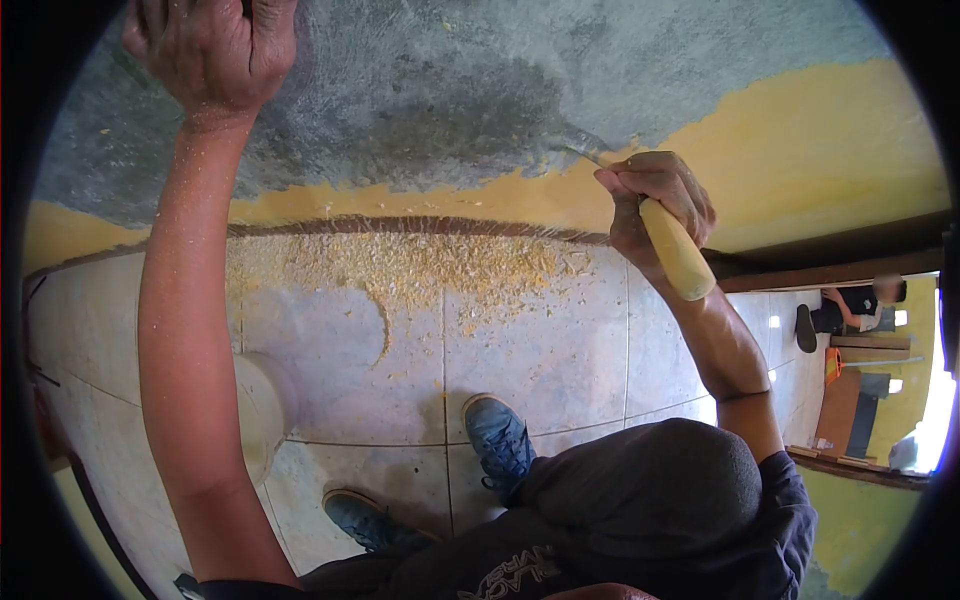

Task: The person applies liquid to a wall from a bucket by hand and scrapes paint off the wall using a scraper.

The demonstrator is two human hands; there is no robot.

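My right hand (665, 195) is closed round a scraper with a pale yellow handle (678, 250). Its thin metal blade (588, 156) points up and left against the wall, at the lower part of a grey scraped area (450, 110). Yellow paint (820, 140) remains on the wall to the right and along its base. My left hand (215, 50) is raised at the top left, near or on the grey wall; the frame edge cuts off part of it, and its fingertips are hidden. Pale dust specks dot the left forearm.
Yellow paint flakes (400, 265) lie on the white tiled floor (540, 350) along the wall base. A whitish round container (262, 410) stands beside my left forearm. Below are two blue shoes (498, 440). Through a doorway at right, another person (855, 305) is seen.
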